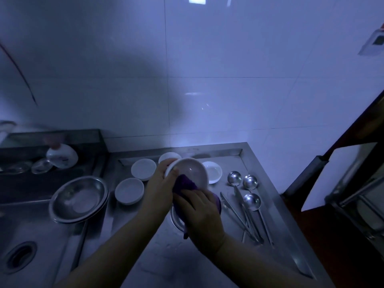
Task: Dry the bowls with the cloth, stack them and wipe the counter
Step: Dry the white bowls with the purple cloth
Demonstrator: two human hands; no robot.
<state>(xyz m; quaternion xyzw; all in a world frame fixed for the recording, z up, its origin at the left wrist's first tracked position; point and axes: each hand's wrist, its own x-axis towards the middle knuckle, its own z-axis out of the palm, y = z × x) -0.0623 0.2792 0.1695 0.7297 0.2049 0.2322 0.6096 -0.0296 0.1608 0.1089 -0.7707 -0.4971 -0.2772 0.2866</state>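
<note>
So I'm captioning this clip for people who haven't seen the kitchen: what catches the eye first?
The two hands at centre: the left hand tilts a white bowl while the right hand presses a purple cloth against it. Behind and left of them, more white bowls wait on the steel counter. Shiny ladles lie to the right.

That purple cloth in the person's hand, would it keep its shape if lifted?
Probably not: the purple cloth bunches under the right hand and a corner droops below, so it looks floppy. It seems light and likely grips the white bowl rather than sliding.
</note>
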